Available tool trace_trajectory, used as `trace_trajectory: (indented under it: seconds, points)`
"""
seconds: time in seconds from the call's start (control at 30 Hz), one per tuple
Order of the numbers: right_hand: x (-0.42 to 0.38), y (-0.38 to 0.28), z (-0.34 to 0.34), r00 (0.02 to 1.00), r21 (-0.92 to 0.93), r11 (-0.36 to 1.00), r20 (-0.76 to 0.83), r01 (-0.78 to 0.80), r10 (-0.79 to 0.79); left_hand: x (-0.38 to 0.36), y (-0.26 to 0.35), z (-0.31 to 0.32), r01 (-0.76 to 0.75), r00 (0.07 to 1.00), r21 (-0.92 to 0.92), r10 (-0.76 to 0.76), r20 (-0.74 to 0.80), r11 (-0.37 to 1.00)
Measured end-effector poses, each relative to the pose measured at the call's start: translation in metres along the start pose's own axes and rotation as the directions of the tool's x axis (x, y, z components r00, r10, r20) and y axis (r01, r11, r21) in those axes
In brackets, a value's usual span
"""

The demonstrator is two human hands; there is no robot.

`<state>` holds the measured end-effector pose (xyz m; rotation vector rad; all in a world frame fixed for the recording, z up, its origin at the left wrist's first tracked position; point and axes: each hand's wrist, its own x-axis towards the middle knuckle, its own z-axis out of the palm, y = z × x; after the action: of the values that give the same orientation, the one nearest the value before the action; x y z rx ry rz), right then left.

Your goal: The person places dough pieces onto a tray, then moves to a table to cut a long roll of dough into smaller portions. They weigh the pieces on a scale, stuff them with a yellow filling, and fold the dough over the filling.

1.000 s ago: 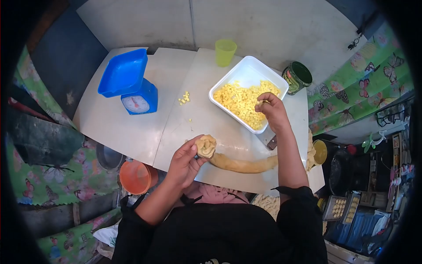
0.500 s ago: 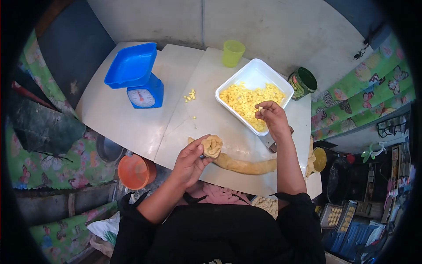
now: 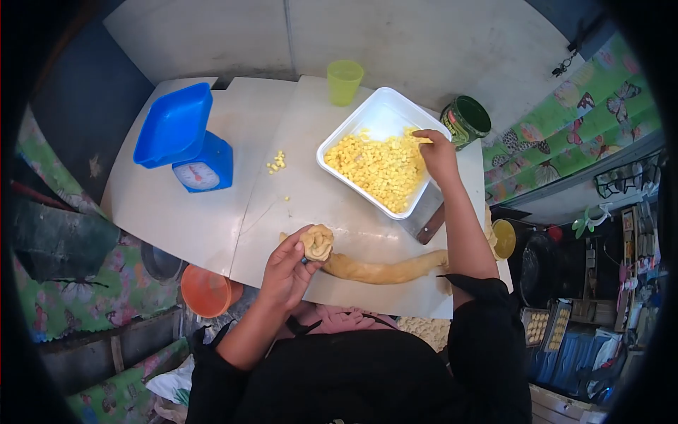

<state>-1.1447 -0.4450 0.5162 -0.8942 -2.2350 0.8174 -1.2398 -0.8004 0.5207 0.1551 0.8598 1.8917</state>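
My left hand [image 3: 286, 265] is closed around a piece of dough [image 3: 317, 242], pressed into a hollow, folded cup shape. Below the tray lies a long roll of dough [image 3: 385, 272], whose left end is close behind that hand. My right hand [image 3: 439, 157] is over the right side of a white tray [image 3: 385, 106], finger and thumb drawn together by the small yellow pieces [image 3: 374, 169] inside. Whether a piece is pinched there is too small to make out. Under my right forearm sits a flat metal blade with a brown handle [image 3: 431, 225].
A blue kitchen scale [image 3: 205, 162] stands on the table's left, with several yellow pieces [image 3: 277, 162] to its right. Behind the tray are a yellow-green cup [image 3: 345, 83] and a dark green tub [image 3: 466, 121]. An orange bucket [image 3: 208, 290] is below the table's left edge.
My right hand has moved up and forward to the tray's right side. The view has shifted, so the table things appear further left. My left hand still holds the dough.
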Motion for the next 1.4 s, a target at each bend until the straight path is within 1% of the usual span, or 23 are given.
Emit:
trace_trajectory:
  seconds: [0.03,0.07,0.13,0.17,0.2,0.27,0.4,0.47,0.5,0.57,0.7,0.77,0.8,0.87,0.9,1.03,1.1,1.13,1.2,1.23,1.3,1.33,1.4]
  points:
    - [0.001,0.001,0.003,0.998,0.004,1.0,0.049,-0.03,0.03,0.002,-0.001,-0.002,-0.008,1.0,-0.005,0.008,-0.003,1.0]
    - [0.003,0.002,0.004,0.998,-0.002,0.999,0.047,-0.036,0.036,0.004,-0.002,-0.003,-0.015,1.0,-0.01,0.015,-0.006,1.0]
    - [0.005,-0.004,0.005,0.969,-0.173,0.985,0.238,-0.018,0.06,0.008,-0.001,-0.003,-0.003,1.0,-0.011,0.003,-0.011,1.0]
    - [0.006,-0.002,0.007,0.962,-0.172,0.984,0.261,-0.04,0.085,0.01,-0.001,-0.004,0.001,1.0,-0.009,-0.001,-0.02,1.0]
    - [0.009,0.003,0.01,0.961,-0.174,0.984,0.261,-0.048,0.093,0.012,-0.001,-0.005,0.009,1.0,-0.008,-0.009,-0.021,1.0]
    - [0.019,0.015,0.015,0.968,-0.246,0.969,0.248,0.013,0.05,0.017,-0.001,-0.006,0.01,1.0,-0.026,-0.011,-0.021,1.0]
    - [0.038,0.022,0.014,0.965,-0.279,0.959,0.262,0.048,0.027,0.028,0.001,-0.006,0.031,0.999,-0.02,-0.032,-0.013,0.999]
    - [0.044,0.025,0.011,0.883,-0.353,0.934,0.455,0.058,0.117,0.033,0.001,-0.004,0.048,0.998,-0.015,-0.049,-0.032,0.999]
    - [0.044,0.024,0.012,0.881,-0.353,0.934,0.458,0.056,0.12,0.035,0.001,-0.002,0.051,0.998,-0.016,-0.051,-0.035,0.999]
    - [0.042,0.022,0.013,0.806,-0.421,0.902,0.565,0.097,0.177,0.039,0.002,0.001,0.058,0.998,0.008,-0.058,-0.031,0.998]
    - [0.039,0.017,0.013,0.8,-0.463,0.883,0.559,0.083,0.219,0.045,0.003,-0.001,0.074,0.996,0.004,-0.073,-0.042,0.997]
    - [0.041,0.02,0.007,0.885,-0.252,0.967,0.442,-0.038,0.15,0.047,0.002,-0.004,0.074,0.997,-0.004,-0.074,-0.035,0.997]
    - [0.042,0.023,0.005,0.885,-0.252,0.967,0.441,-0.038,0.15,0.047,0.003,-0.004,0.074,0.997,-0.004,-0.074,-0.034,0.997]
    - [0.048,0.03,0.002,0.936,-0.223,0.974,0.335,-0.031,0.106,0.048,0.004,-0.005,0.058,0.998,-0.027,-0.059,-0.031,0.998]
    - [0.048,0.034,0.003,0.963,-0.249,0.966,0.268,0.061,0.009,0.048,0.005,-0.005,0.062,0.998,-0.025,-0.063,-0.027,0.998]
    - [0.051,0.041,0.002,0.977,-0.28,0.959,0.215,0.05,0.012,0.049,0.005,-0.006,0.062,0.997,-0.015,-0.063,-0.039,0.998]
    - [0.049,0.036,0.003,0.991,-0.249,0.966,0.132,0.067,-0.034,0.05,0.004,-0.006,0.065,0.996,-0.002,-0.065,-0.056,0.998]
    - [0.048,0.033,0.001,0.991,-0.249,0.966,0.133,0.066,-0.033,0.05,0.004,-0.005,0.066,0.996,-0.004,-0.066,-0.058,0.998]
    - [0.047,0.029,-0.001,0.961,-0.4,0.916,0.268,0.041,0.074,0.051,0.004,-0.005,0.068,0.996,-0.007,-0.069,-0.06,0.998]
    - [0.048,0.028,0.0,0.96,-0.4,0.915,0.268,0.04,0.075,0.051,0.004,-0.006,0.07,0.996,-0.009,-0.07,-0.053,0.998]
    - [0.051,0.03,-0.001,0.896,-0.497,0.868,0.383,-0.007,0.227,0.053,0.004,-0.005,0.074,0.996,-0.011,-0.074,-0.042,0.997]
    - [0.053,0.036,-0.001,0.898,-0.501,0.866,0.378,-0.009,0.228,0.053,0.005,-0.004,0.072,0.996,-0.001,-0.072,-0.049,0.997]
    - [0.055,0.046,0.0,0.916,-0.504,0.858,0.383,0.103,0.115,0.055,0.007,-0.004,0.073,0.996,0.01,-0.072,-0.052,0.997]
